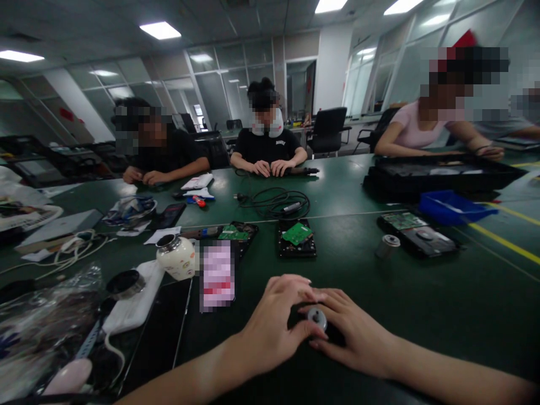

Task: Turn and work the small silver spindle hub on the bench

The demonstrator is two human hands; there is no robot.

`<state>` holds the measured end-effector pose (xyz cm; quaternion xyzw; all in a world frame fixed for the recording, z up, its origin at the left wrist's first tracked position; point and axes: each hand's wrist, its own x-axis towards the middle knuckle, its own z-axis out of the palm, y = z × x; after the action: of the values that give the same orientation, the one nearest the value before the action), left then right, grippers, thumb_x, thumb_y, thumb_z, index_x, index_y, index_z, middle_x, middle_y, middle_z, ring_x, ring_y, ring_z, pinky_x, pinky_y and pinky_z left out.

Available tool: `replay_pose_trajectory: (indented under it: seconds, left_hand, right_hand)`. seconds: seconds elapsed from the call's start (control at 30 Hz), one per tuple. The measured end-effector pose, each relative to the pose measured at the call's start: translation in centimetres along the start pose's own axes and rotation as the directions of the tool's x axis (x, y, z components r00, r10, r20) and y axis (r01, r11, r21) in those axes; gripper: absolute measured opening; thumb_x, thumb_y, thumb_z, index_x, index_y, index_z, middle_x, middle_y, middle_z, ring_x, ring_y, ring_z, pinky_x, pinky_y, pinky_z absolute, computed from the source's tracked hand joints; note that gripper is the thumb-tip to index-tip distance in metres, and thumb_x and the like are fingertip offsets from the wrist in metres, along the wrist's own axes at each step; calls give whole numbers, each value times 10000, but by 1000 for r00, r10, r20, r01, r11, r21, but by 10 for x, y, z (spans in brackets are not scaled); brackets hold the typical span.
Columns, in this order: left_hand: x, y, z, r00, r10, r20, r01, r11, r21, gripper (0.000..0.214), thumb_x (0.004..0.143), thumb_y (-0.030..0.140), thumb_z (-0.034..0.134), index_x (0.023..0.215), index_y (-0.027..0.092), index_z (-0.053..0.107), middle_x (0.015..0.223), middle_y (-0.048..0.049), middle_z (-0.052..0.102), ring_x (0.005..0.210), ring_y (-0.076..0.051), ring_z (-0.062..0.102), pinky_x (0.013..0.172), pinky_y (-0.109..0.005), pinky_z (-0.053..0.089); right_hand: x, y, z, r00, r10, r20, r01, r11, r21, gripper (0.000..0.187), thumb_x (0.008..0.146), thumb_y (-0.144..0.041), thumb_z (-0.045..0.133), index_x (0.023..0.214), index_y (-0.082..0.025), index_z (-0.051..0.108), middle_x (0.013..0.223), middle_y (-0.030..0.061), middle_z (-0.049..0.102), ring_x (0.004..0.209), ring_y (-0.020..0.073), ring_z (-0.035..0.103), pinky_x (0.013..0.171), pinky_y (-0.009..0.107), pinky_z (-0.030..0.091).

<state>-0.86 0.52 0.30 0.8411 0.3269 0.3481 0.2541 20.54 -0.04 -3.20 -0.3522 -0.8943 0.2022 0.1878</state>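
Near the table's front edge a small metal motor (317,319) stands upright, its round silver top with a dark central shaft facing up. My left hand (274,318) curves round its left side, the thumb pressed near its base and the fingers arched over behind it. From the other side my right hand (353,331) closes round it with bent fingers and thumb. Fingers of the two hands meet just behind the motor. The motor's lower body is hidden by my fingers. A similar metal cylinder (387,246) stands farther off to the right.
Hard drives with green circuit boards (297,233) lie ahead, another hard drive (417,232) at right by a blue tray (455,207). A cream jar (177,257), a dark tablet (158,332) and a coiled black cable (274,201) are also on the table. Several people sit opposite.
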Motion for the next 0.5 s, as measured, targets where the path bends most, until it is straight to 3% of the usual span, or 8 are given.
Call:
replay_pose_trajectory:
  seconds: [0.1,0.2,0.3,0.4,0.5]
  left_hand:
    - [-4,-6,4,1000,11,-16,-12,999,-46,1032,537,451,908,1358,273,309,1457,-126,379,1369,-330,315,1124,-512,311]
    - [-13,-18,16,999,-34,-32,31,996,-87,1276,429,502,926,1426,281,161,1527,-158,239,1405,-364,251,1146,-556,258]
    - [-21,-29,25,989,-128,70,132,989,-62,1273,457,508,918,1457,266,169,1516,-155,282,1394,-363,281,1140,-563,271]
    - [-22,-31,26,961,-197,195,209,977,-42,1098,576,479,882,1460,258,271,1484,-115,384,1363,-324,344,1127,-514,319]
    - [-19,-29,24,947,-238,215,255,965,-57,933,715,359,827,1473,247,295,1423,-85,487,1297,-272,426,1092,-450,374]
  right_hand:
    - [-1,0,-1,1000,-5,1,5,1000,9,483,858,-415,636,1291,-229,534,1421,119,480,1304,302,430,1070,496,363]
    - [-3,0,-4,998,-37,-53,41,996,74,618,830,-393,670,1377,-233,431,1410,122,486,1297,294,434,1079,498,351]
    - [-6,0,-8,982,-61,-179,96,976,195,620,855,-326,642,1410,-247,378,1369,113,503,1274,263,451,1059,456,385]
    - [-6,0,-8,973,-47,-227,111,954,280,463,896,-274,605,1342,-324,489,1336,71,518,1250,239,473,1033,431,412]
    - [-1,-4,-9,976,42,-213,35,936,349,299,893,-283,634,1183,-353,641,1249,50,570,1180,227,533,994,413,444]
